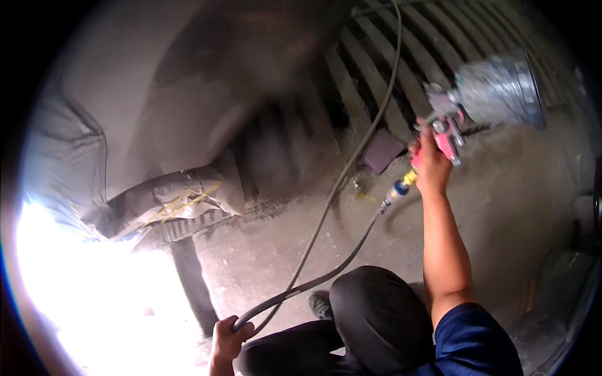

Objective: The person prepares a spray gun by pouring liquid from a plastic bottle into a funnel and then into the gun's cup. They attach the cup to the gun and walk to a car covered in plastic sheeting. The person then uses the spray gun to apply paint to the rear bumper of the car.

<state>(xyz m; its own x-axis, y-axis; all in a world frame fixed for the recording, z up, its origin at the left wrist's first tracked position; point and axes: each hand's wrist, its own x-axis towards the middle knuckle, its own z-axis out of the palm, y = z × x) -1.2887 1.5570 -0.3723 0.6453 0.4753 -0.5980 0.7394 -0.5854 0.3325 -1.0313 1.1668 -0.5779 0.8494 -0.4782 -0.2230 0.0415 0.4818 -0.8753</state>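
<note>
My right hand (433, 164), arm stretched out to the right, is wrapped round the pink grip of a spray gun (446, 128). A clear plastic cup (498, 91) is fixed to the gun, tilted to the right. Below the grip, a yellow and blue fitting (402, 185) joins the gun to a dark air hose (326, 276). Near the lower edge my left hand (229, 338) is closed round that hose, where it bends back and runs up past the gun. At upper left is a large grey panel (207, 81), partly blurred.
Wrinkled masking sheet with yellow tape (185, 200) hangs under the panel's lower edge. A slatted floor grate (370, 69) lies at the back. A purplish pad (382, 151) rests on the concrete floor (263, 244). Glaring light washes out the lower left. My bent knee (382, 313) is between my arms.
</note>
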